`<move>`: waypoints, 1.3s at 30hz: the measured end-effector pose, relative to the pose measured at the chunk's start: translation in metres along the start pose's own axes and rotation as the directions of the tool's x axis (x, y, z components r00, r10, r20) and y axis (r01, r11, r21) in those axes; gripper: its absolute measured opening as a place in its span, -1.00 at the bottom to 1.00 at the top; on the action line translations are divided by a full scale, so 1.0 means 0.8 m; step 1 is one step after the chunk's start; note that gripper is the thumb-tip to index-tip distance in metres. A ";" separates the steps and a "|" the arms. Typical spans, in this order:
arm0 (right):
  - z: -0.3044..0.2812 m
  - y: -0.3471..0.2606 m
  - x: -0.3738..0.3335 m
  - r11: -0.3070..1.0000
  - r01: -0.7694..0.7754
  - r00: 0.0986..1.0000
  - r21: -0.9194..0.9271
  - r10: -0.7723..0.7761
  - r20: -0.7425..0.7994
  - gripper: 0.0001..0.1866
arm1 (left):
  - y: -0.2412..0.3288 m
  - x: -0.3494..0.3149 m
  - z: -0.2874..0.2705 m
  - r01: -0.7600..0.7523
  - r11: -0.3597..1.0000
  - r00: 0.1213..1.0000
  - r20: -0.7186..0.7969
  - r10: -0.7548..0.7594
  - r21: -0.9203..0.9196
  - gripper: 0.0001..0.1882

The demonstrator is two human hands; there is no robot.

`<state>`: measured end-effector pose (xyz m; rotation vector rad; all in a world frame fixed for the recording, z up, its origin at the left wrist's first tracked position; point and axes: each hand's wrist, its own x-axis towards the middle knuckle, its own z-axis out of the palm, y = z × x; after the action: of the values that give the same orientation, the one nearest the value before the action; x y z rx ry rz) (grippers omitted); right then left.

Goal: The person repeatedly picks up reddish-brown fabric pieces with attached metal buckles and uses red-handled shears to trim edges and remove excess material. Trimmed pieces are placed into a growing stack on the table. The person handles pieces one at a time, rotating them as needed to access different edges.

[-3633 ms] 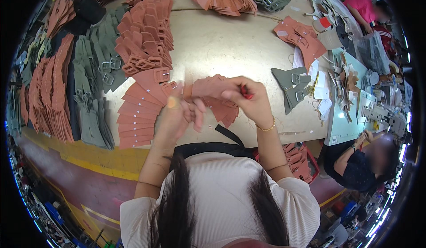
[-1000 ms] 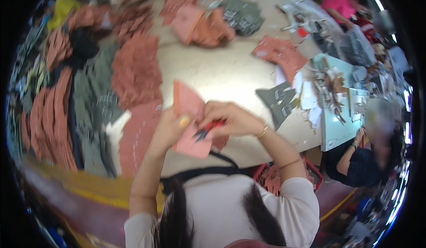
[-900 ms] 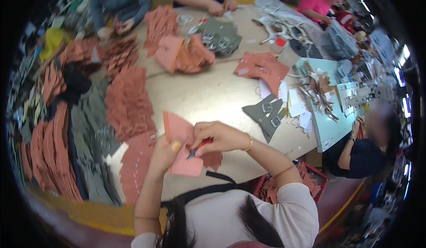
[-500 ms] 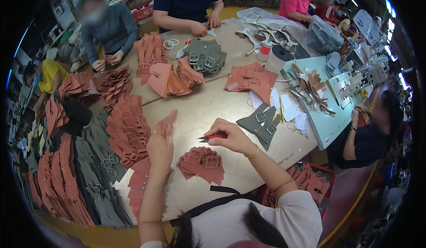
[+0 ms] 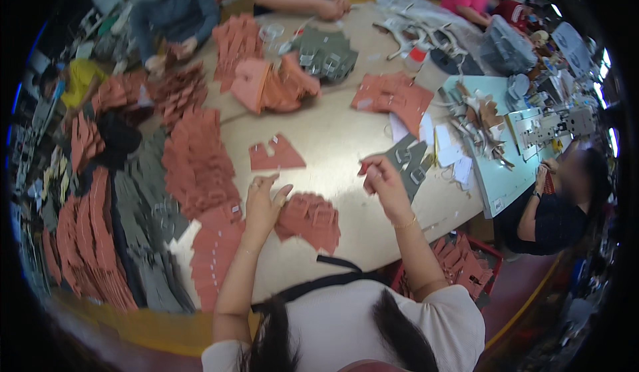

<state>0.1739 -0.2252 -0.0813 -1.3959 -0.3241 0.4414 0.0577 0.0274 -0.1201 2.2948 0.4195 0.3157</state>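
My left hand (image 5: 265, 202) is empty, its thumb and fingers apart, over the table just left of a small fanned pile of salmon-coloured buckled straps (image 5: 309, 220). Beyond its fingertips a single notched salmon piece (image 5: 278, 154) lies flat. My right hand (image 5: 386, 184) is raised to the right with fingers curled round a pair of red-handled thread snips (image 5: 364, 166); only a bit of red shows and the blades cannot be made out. Just behind that hand lie dark green buckled pieces (image 5: 414, 172).
Stacks of salmon straps (image 5: 196, 162) and green straps (image 5: 143, 199) cover the left side. More salmon pieces (image 5: 393, 99) lie farther back, near paper tags (image 5: 449, 152). A red crate (image 5: 496, 255) stands below the right edge. Co-workers sit around the table (image 5: 346, 145).
The salmon piece that my left hand held up now lies on the table, and that hand has opened. My right hand has moved right with the snips. The view has shifted slightly.
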 end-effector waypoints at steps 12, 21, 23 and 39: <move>0.050 0.025 -0.007 0.999 -0.047 0.995 0.005 0.047 0.086 -0.72 | 0.007 -0.093 0.029 -0.053 0.974 0.990 -0.118 0.081 0.220 -0.31; 0.075 0.044 -0.046 0.775 0.255 0.967 -0.578 -0.200 0.158 -0.72 | 0.018 -0.096 0.037 0.082 0.996 0.996 -0.041 -0.083 -0.042 -0.60; 0.079 0.045 -0.054 0.763 0.300 0.954 -0.572 -0.254 0.161 -0.72 | 0.023 -0.092 0.025 0.309 0.867 0.951 0.139 -0.276 -0.390 -0.64; 0.100 0.017 -0.056 0.700 0.447 0.894 -0.557 -0.359 0.267 -0.67 | 0.074 -0.093 -0.032 0.361 0.509 0.923 0.222 -0.314 -0.781 -0.73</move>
<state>0.0954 -0.1760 -0.0811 -1.8607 -0.9395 0.0502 -0.0074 -0.0235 -0.0663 1.2527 0.5449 0.1832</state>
